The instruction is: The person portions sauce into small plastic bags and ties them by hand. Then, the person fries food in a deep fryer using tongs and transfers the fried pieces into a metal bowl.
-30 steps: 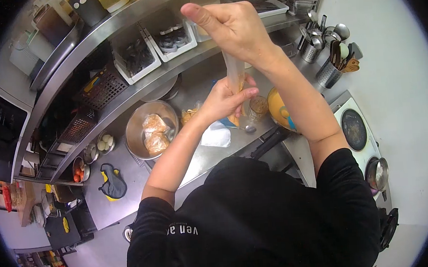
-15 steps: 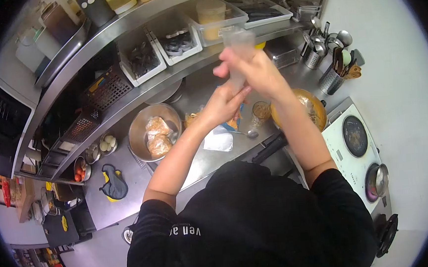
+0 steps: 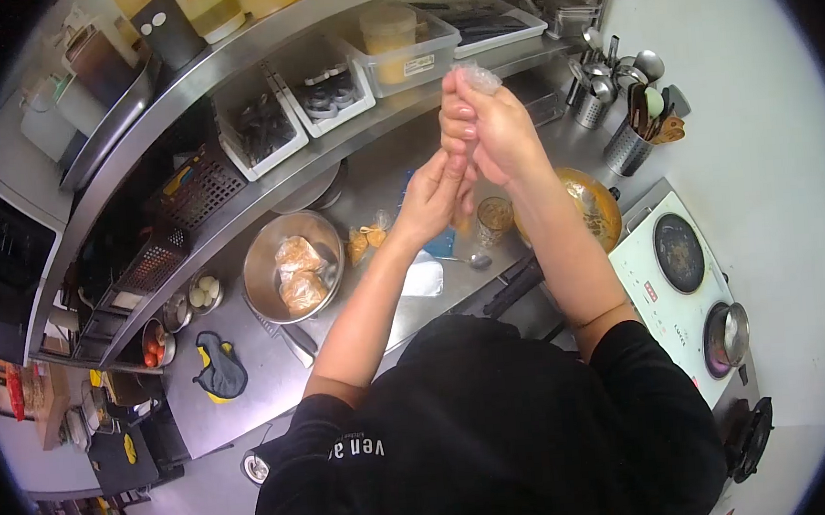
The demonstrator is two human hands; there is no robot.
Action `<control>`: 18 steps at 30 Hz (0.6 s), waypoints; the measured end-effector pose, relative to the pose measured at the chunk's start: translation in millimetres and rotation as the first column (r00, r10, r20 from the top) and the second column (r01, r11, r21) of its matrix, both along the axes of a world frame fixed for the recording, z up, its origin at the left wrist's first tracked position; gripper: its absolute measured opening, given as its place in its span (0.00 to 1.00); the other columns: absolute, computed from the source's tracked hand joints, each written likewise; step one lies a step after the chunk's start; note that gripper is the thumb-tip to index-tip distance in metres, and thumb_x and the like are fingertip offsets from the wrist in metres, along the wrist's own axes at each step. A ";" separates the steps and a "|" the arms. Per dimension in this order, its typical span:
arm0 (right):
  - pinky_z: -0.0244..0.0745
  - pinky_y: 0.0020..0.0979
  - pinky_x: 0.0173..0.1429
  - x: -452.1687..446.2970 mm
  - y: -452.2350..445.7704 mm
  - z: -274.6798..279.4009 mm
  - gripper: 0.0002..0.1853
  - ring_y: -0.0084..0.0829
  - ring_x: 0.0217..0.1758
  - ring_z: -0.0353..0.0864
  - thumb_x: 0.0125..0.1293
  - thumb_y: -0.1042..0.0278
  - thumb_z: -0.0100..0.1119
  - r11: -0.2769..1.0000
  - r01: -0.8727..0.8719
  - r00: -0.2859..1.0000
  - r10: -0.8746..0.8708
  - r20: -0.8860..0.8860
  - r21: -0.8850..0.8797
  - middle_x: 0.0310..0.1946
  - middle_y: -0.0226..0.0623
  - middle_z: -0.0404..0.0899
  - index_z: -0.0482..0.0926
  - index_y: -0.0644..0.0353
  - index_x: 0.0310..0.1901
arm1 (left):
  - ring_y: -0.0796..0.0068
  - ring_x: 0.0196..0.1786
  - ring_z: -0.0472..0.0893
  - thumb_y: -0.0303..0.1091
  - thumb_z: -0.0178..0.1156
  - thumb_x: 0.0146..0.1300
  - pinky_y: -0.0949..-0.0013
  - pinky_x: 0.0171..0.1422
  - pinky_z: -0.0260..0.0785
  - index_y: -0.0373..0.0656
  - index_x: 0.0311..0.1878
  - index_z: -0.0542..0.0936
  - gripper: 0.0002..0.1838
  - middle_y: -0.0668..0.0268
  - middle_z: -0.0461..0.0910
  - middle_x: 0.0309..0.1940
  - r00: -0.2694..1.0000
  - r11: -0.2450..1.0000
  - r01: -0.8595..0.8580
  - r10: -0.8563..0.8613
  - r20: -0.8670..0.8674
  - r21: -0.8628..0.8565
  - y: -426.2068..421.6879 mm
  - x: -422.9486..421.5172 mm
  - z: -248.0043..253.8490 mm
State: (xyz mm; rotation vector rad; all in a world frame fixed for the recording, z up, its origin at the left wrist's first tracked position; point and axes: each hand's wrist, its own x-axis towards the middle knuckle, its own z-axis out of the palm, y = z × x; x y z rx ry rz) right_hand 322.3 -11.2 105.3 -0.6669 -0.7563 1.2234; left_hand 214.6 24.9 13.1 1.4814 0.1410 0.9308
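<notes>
My right hand [image 3: 497, 129] is closed around a clear plastic bag [image 3: 478, 79], whose crumpled top sticks out above the fist. Just below it, my left hand [image 3: 435, 197] has its fingers pinched together on the same plastic, close against the right hand. The lower part of the bag is mostly hidden by my fingers. Beneath the hands stand a glass [image 3: 495, 215] with brownish contents and a spoon [image 3: 478, 262]. Small tied bags of orange-brown food [image 3: 365, 238] lie left of my left hand. A white sheet [image 3: 423, 274] is on the counter below.
A steel bowl [image 3: 259, 280] with two bagged portions [image 3: 302, 292] stands at left. At right are a pan [image 3: 610, 207] with orange residue, a white two-plate cooker [image 3: 643, 291] and a utensil holder [image 3: 627, 152]. A steel shelf [image 3: 346, 126] with bins runs along the back. An oven mitt [image 3: 221, 365] lies left.
The plastic bag stood tall above my right hand and was blurred; now it is gathered inside the fist with a short tuft showing. My right fingers have closed around it.
</notes>
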 end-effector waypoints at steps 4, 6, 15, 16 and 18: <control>0.55 0.22 0.20 8.5 -7.6 -0.6 0.13 0.15 0.17 0.53 0.75 0.58 0.45 0.994 0.001 0.998 0.006 -0.068 0.105 0.19 0.22 0.58 0.68 0.60 0.39 | 0.81 0.20 0.71 0.49 0.43 0.75 0.76 0.26 0.63 0.42 0.34 0.70 0.20 0.74 0.62 0.17 0.982 0.997 0.059 -0.067 -0.176 -0.051 -9.1 -8.8 9.4; 0.53 0.22 0.19 10.2 -14.1 6.5 0.12 0.15 0.16 0.52 0.75 0.59 0.45 0.993 0.006 0.996 0.005 -0.091 0.117 0.18 0.22 0.57 0.68 0.60 0.39 | 0.81 0.20 0.70 0.49 0.42 0.75 0.76 0.26 0.63 0.43 0.33 0.69 0.21 0.74 0.61 0.16 0.970 0.995 0.085 -0.093 -0.223 -0.048 -17.0 -10.9 15.0; 0.51 0.21 0.19 31.6 -36.5 24.3 0.13 0.16 0.16 0.49 0.78 0.58 0.36 0.968 -0.080 0.983 0.116 -0.143 0.238 0.18 0.20 0.53 0.66 0.56 0.39 | 0.72 0.33 0.79 0.47 0.39 0.76 0.75 0.33 0.71 0.37 0.41 0.71 0.21 0.70 0.66 0.18 0.974 0.974 0.221 -0.218 -0.066 0.049 -37.1 -6.4 4.9; 0.51 0.21 0.19 34.6 -37.5 25.3 0.13 0.16 0.16 0.50 0.78 0.59 0.35 0.960 -0.080 0.982 0.123 -0.147 0.270 0.18 0.20 0.54 0.66 0.56 0.39 | 0.72 0.34 0.79 0.47 0.40 0.76 0.72 0.39 0.72 0.38 0.39 0.71 0.20 0.70 0.67 0.18 0.961 0.971 0.240 -0.235 -0.144 0.017 -39.8 -9.9 9.1; 0.51 0.21 0.19 37.5 -38.6 27.6 0.13 0.16 0.16 0.50 0.78 0.59 0.35 0.950 -0.073 0.981 0.123 -0.149 0.303 0.18 0.20 0.54 0.66 0.56 0.39 | 0.73 0.35 0.79 0.46 0.40 0.76 0.70 0.45 0.74 0.39 0.37 0.71 0.20 0.70 0.67 0.18 0.941 0.965 0.262 -0.259 -0.220 -0.014 -41.3 -11.5 11.0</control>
